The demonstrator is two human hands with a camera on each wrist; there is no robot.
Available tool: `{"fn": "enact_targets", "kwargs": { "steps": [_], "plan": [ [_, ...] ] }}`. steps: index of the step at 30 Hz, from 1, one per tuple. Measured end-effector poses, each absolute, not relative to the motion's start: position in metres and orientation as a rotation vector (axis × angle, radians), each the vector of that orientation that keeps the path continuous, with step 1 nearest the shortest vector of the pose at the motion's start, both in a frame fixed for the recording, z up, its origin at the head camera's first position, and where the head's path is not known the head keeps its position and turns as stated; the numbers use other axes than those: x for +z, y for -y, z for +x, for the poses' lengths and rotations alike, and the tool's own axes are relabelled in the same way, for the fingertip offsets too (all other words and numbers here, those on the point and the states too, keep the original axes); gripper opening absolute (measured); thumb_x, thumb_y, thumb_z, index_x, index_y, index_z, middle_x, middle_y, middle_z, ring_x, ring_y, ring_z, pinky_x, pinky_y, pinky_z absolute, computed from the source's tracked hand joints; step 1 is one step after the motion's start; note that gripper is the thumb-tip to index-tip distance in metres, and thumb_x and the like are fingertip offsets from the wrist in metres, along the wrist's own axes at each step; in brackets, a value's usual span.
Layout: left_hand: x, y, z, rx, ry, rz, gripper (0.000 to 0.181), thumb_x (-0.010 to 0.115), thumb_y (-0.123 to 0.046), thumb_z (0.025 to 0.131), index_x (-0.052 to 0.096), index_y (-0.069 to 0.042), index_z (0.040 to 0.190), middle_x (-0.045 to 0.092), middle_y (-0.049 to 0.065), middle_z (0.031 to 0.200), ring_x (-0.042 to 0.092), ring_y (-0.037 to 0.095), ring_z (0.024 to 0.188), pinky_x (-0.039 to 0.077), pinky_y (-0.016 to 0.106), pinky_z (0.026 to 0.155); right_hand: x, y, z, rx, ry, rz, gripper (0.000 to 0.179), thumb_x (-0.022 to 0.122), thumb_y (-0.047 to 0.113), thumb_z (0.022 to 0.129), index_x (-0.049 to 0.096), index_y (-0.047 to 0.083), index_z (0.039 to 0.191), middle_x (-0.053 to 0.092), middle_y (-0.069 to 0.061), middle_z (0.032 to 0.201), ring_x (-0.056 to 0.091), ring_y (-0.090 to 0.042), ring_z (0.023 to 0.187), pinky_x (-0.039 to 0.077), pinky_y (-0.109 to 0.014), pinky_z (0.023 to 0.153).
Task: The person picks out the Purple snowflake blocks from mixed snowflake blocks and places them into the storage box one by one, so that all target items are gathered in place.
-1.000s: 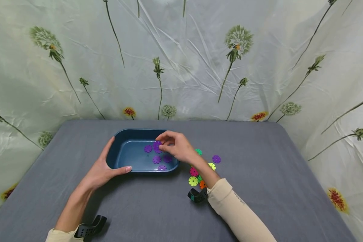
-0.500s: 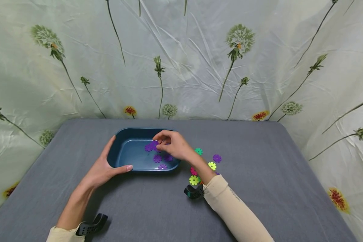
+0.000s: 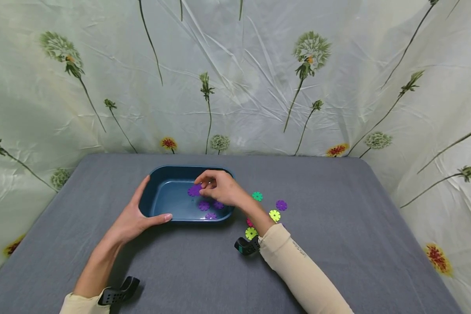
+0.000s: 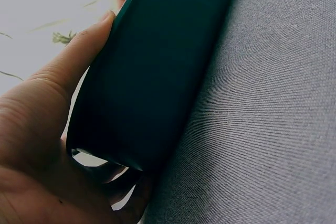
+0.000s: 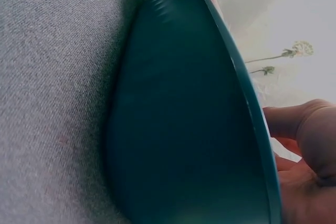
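A dark blue rectangular tub (image 3: pixel 170 205) stands on the table, with several purple notched flower-shaped plastic discs (image 3: pixel 203 205) lying in its right half. My left hand (image 3: pixel 131 222) grips the tub's left end, thumb over the front rim and fingers round the side; in the left wrist view the thumb (image 4: pixel 84 48) presses the rim. Over the tub's right part, my right hand (image 3: pixel 223 188) pinches a purple disc (image 3: pixel 197 188) between thumb and fingertips, overlapping another disc below. The tub wall (image 5: pixel 178 103) hides the discs in the right wrist view.
Right of the tub lie loose discs: a green one (image 3: pixel 257 196), a purple one (image 3: pixel 281 205), yellow ones (image 3: pixel 274 215) and a pink one (image 3: pixel 250 222), partly covered by the right forearm. Grey cloth (image 3: pixel 337 226) covers the table. A floral curtain (image 3: pixel 251 87) hangs behind.
My right hand has moved slightly left inside the tub, carrying the purple disc over the other disc on the left. My left hand keeps its grip on the tub.
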State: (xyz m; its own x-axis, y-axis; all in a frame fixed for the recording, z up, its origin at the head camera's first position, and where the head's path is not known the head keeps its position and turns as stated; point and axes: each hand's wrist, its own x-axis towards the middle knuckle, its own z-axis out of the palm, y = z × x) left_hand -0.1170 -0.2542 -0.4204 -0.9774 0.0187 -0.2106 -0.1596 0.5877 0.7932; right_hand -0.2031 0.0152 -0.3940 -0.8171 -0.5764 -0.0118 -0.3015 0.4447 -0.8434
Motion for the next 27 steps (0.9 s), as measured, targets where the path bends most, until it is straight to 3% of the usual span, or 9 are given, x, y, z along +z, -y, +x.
{"fn": "enact_targets", "kwargs": {
  "steps": [19,27],
  "plan": [
    [-0.418,0.254,-0.115,1.350,-2.613,-0.097,0.133,0.089,-0.040,0.081,-0.013,-0.036,0.167,0.001,0.029,0.173,0.016,0.059,0.153,0.021,0.079,0.115,-0.398,0.002,-0.205,-1.177,-2.414,-0.744,0.021,0.072,0.003,0.097,0.076,0.010,0.116,0.069,-0.008,0.102,0.064,-0.013,0.082,0.049,-0.018,0.069],
    [-0.419,0.255,-0.116,1.349,-2.613,-0.096,0.133,0.089,-0.040,0.082,-0.013,-0.037,0.167,0.000,0.028,0.174,0.015,0.059,0.153,0.022,0.080,0.114,-0.404,0.008,-0.206,-1.116,-2.425,-0.737,0.022,0.073,0.001,0.095,0.077,0.010,0.114,0.071,-0.008,0.100,0.058,-0.007,0.075,0.047,-0.017,0.067]
  ]
}}
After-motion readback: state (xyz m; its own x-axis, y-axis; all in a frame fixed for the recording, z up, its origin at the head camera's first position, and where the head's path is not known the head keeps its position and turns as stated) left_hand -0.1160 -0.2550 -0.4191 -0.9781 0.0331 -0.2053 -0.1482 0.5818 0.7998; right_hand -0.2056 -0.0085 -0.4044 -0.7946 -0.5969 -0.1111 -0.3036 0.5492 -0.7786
